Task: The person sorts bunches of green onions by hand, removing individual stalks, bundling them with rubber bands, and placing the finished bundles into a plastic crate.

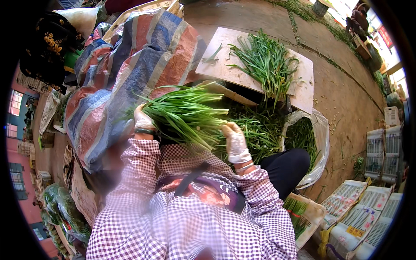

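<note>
My left hand (pixel 142 119), in a white glove, grips one end of a bunch of long green chive-like leaves (pixel 186 113) held across my chest. My right hand (pixel 234 139), also gloved in white, touches the other side of the same bunch near its cut ends. Below the bunch lies a heap of more green leaves (pixel 255 130). Farther off, a wooden board (pixel 303 82) carries a loose pile of the same greens (pixel 264 60).
A striped red, blue and grey tarp (pixel 125 73) covers a mound on the left. A white plastic bag with greens (pixel 310 138) sits to the right. White plastic crates (pixel 368 212) stand at the lower right. Bare earth ground (pixel 346 104) stretches beyond the board.
</note>
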Demonstrator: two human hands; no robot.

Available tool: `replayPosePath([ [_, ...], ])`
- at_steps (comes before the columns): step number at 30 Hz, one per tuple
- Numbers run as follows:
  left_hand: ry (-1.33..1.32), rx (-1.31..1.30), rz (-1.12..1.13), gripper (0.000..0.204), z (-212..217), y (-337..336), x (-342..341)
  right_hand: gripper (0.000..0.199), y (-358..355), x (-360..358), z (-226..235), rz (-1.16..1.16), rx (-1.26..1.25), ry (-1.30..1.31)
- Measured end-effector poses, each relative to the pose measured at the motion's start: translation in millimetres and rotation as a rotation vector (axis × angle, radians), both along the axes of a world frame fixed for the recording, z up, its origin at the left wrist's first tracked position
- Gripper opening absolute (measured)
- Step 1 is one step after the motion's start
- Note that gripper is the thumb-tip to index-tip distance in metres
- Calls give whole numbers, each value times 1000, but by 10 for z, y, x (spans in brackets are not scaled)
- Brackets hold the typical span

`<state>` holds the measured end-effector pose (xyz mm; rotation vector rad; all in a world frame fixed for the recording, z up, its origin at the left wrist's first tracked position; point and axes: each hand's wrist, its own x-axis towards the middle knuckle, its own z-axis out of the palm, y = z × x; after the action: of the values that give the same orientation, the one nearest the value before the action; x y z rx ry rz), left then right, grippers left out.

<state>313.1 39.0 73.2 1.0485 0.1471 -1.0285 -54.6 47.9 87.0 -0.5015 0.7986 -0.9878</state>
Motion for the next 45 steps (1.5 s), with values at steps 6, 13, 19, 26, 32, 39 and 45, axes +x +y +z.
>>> replayPosePath([
  [6,17,3,-8,27,192,-2,-141,10,-291,-744,-426,-168,-275,674],
  [13,18,-8,-4,27,144,-4,-122,12,-219,-315,275,-66,-444,653],
  [19,16,-29,-32,28,85,17,-20,11,-288,-44,147,79,-351,558],
  [26,-2,28,-1,28,115,33,-68,13,-365,-245,17,-66,-424,798],
  [32,-23,12,-53,29,8,64,-70,17,-212,-578,-176,373,-437,867],
  [39,12,-11,3,29,-91,52,-20,23,34,-159,-217,495,-290,476],
  [45,-74,-19,-59,30,-70,79,-77,7,104,-50,-154,262,-80,289],
])
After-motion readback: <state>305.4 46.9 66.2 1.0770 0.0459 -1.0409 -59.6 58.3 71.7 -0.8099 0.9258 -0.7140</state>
